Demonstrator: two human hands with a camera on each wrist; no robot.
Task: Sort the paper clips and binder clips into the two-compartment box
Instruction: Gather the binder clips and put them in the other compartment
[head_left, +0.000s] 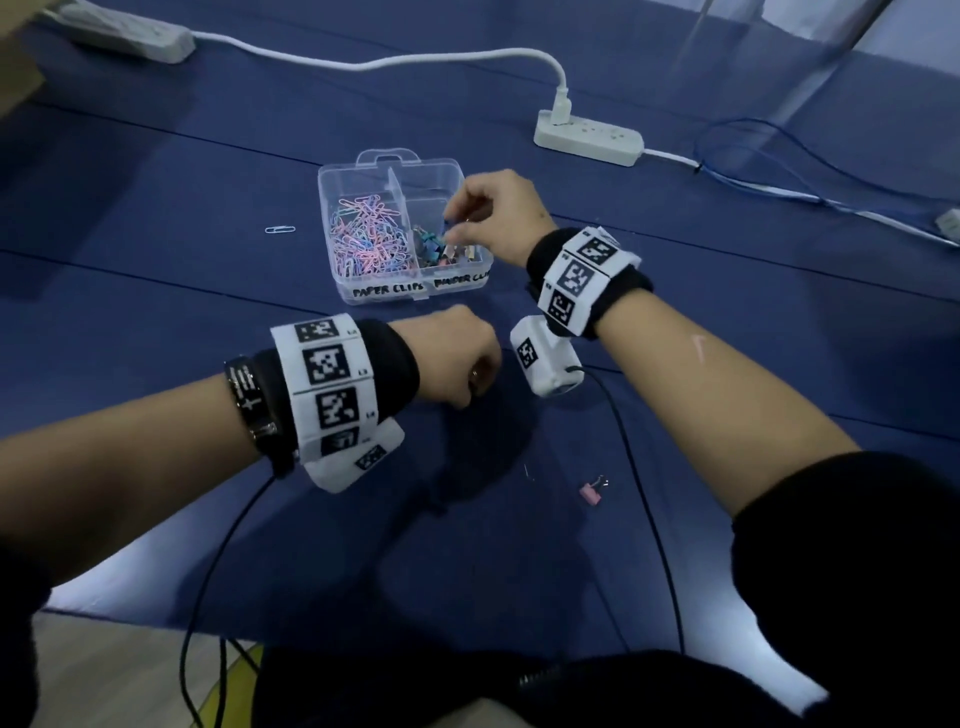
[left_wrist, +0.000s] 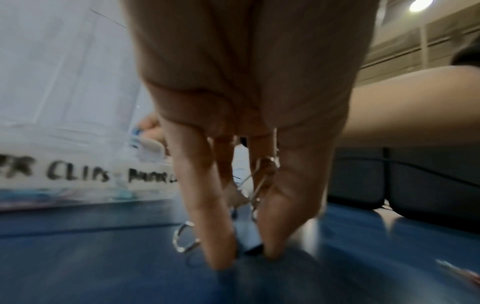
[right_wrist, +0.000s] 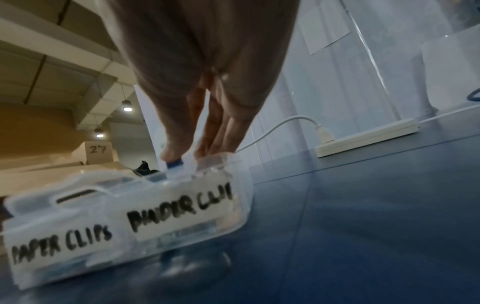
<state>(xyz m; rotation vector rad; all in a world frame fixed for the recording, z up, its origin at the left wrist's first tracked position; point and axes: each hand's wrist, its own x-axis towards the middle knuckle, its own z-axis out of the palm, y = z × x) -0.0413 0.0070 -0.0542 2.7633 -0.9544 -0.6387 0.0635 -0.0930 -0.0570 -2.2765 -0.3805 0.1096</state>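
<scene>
The clear two-compartment box (head_left: 415, 289) stands mid-table, its front labelled for paper clips on the left and binder clips on the right. Pastel paper clips (head_left: 368, 239) fill the left compartment; several binder clips (head_left: 439, 253) lie in the right one. My right hand (head_left: 453, 224) hovers over the right compartment and pinches a blue binder clip (right_wrist: 175, 164). Just in front of the box, my left hand (head_left: 467, 387) is down on the table, pinching a dark blue binder clip (left_wrist: 246, 243) by its sides. A loose paper clip (head_left: 280, 229) lies left of the box. A pink binder clip (head_left: 592, 491) lies nearer me.
A white power strip (head_left: 589, 136) with a plugged cable sits behind the box on the right, and a second strip (head_left: 130, 32) is at the far left. A thin blue cable (head_left: 779, 182) loops at the right. Black wrist-camera cables (head_left: 639, 493) trail toward me over the blue table.
</scene>
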